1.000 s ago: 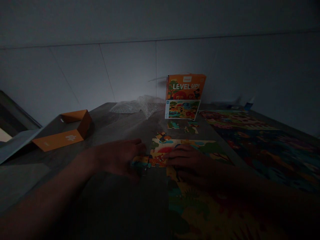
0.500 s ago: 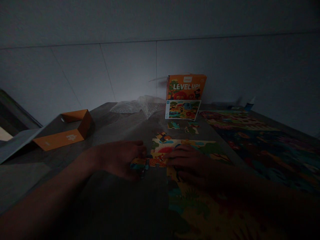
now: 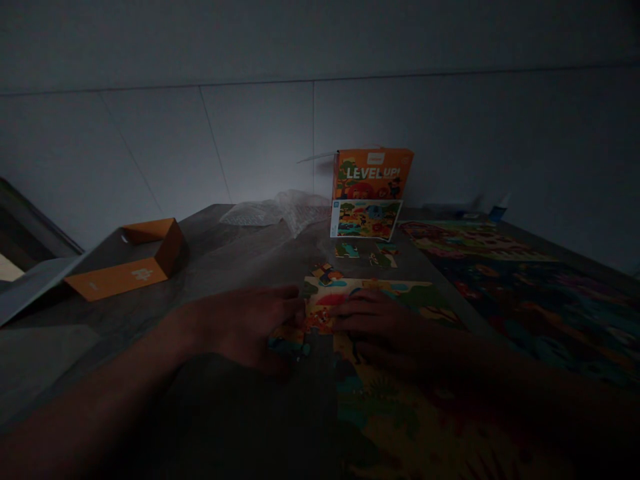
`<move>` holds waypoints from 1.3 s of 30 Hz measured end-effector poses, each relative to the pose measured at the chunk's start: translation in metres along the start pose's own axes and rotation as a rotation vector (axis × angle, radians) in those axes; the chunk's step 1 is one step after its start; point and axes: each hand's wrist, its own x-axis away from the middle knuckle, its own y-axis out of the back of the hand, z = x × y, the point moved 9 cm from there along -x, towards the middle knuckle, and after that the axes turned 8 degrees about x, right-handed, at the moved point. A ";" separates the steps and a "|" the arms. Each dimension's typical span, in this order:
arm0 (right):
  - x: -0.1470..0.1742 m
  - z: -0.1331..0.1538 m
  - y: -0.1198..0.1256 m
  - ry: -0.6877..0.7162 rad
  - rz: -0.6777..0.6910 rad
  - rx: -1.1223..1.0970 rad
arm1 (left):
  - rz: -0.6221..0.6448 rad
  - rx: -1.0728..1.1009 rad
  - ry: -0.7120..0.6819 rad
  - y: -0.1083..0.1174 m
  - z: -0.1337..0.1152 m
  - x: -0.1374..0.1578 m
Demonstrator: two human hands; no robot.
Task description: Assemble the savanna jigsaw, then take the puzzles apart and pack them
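Head view: the left hand (image 3: 245,327) pinches a puzzle piece (image 3: 288,340), shifted rightward and nearer the wearer since the previous frame. It now lies closer to the recess in the partly built puzzle (image 3: 380,413); no join visible. The right hand (image 3: 377,327), fingers extended, rests on the puzzle.

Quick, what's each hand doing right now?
Left hand: closed, holding a jigsaw piece.
Right hand: open, resting on the partly built jigsaw puzzle.
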 end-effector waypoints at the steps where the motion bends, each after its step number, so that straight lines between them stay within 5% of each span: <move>1: 0.000 0.000 0.000 0.002 -0.004 0.002 | 0.001 -0.012 0.016 0.000 0.002 0.000; 39: 0.001 -0.002 -0.001 -0.005 -0.011 0.007 | -0.008 -0.051 0.087 0.001 0.031 -0.006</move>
